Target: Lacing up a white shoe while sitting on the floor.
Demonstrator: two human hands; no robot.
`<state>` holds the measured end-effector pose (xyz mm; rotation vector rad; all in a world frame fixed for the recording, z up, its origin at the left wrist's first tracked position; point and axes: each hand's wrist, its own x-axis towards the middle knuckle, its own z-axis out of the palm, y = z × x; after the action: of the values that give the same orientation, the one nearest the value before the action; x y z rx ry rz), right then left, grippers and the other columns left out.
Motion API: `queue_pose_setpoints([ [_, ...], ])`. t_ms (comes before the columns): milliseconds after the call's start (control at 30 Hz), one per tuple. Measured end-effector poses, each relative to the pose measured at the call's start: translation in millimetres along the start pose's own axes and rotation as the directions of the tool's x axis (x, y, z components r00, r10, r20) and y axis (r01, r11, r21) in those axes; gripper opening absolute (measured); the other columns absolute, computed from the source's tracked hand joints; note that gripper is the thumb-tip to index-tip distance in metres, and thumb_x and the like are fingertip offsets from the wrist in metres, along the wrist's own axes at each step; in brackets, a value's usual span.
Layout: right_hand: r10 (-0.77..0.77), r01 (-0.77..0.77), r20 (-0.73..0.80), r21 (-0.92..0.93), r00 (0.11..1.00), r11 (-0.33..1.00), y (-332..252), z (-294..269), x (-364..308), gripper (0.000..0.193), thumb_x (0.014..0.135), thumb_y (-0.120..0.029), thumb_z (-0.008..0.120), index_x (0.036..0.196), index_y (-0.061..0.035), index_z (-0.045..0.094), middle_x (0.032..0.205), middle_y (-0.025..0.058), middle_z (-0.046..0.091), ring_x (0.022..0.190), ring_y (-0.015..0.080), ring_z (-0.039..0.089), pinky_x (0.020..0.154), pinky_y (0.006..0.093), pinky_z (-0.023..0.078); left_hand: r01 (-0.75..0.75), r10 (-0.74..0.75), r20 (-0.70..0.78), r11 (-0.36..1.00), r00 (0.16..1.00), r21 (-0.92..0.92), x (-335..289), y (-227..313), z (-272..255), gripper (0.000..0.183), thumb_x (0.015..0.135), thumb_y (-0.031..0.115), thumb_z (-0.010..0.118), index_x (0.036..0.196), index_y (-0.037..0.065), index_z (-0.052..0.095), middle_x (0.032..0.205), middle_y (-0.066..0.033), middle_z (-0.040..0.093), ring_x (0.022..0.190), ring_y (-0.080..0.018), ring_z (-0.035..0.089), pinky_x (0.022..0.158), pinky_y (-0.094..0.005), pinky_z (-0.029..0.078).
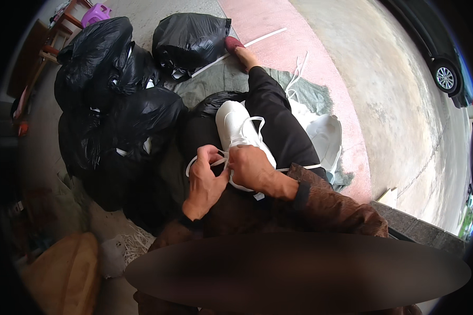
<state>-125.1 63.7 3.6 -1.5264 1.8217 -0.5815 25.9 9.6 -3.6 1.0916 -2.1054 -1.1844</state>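
A white lace-up shoe (pixel 230 118) rests across my lap, its toe pointing away from me. A loop of white shoelace (pixel 261 125) stands up from its front, and more lace curves out on the left side. My left hand (pixel 205 181) is at the shoe's left edge, thumb and fingers closed in a pinch on the lace. Over the top of the shoe lies my right hand (pixel 253 167), its fingers curled in at the lacing. Its fingertips are hidden, so what they grip cannot be made out.
Several stuffed black plastic bags (pixel 142 113) are heaped at the left, with another bag (pixel 189 42) farther off. More white shoes (pixel 323 139) lie on a grey-green cloth (pixel 215 79) to my right. White laces (pixel 136 244) are piled at lower left. A car (pixel 446 68) stands far right.
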Motion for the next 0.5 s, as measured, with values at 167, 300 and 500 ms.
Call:
queue_pose_setpoints([
  [167, -0.439, 0.222, 0.173, 0.669, 0.882, 0.71, -56, -94, -86, 0.013, 0.08, 0.002, 0.075, 0.086, -0.0013, 0.064, 0.084, 0.0089, 0.065, 0.08, 0.0245, 0.067, 0.073, 0.034, 0.052, -0.256, 0.273, 0.119, 0.956, 0.955, -0.142, -58, 54, 11, 0.037, 0.078, 0.004, 0.069, 0.115, 0.0, 0.063, 0.088, -0.0122, 0.057, 0.08, -0.0282, 0.057, 0.069, -0.0388, 0.047],
  [300, -0.46, 0.444, -0.099, 0.5, 0.883, 0.744, -41, -75, -70, 0.016, 0.079, 0.002, 0.075, 0.087, -0.0029, 0.061, 0.089, 0.0094, 0.065, 0.087, 0.0277, 0.066, 0.079, 0.035, 0.051, -0.069, 0.145, 0.187, 0.928, 0.971, -0.366, -46, 62, 22, 0.028, 0.087, 0.009, 0.061, 0.114, 0.003, 0.066, 0.099, -0.0119, 0.057, 0.09, -0.0295, 0.055, 0.077, -0.0408, 0.046],
  [500, 0.254, -0.014, -0.057, 0.963, 0.966, 0.27, 18, -89, -48, 0.015, 0.105, -0.017, 0.048, 0.093, -0.0074, 0.05, 0.071, 0.0013, 0.052, 0.062, 0.0109, 0.051, 0.063, 0.028, 0.048, -0.213, 0.182, 0.137, 0.942, 0.974, 0.26, -26, 30, 35, 0.017, 0.093, 0.013, 0.063, 0.099, -0.002, 0.065, 0.141, -0.0341, 0.044, 0.128, -0.0452, 0.045, 0.102, -0.0477, 0.044],
])
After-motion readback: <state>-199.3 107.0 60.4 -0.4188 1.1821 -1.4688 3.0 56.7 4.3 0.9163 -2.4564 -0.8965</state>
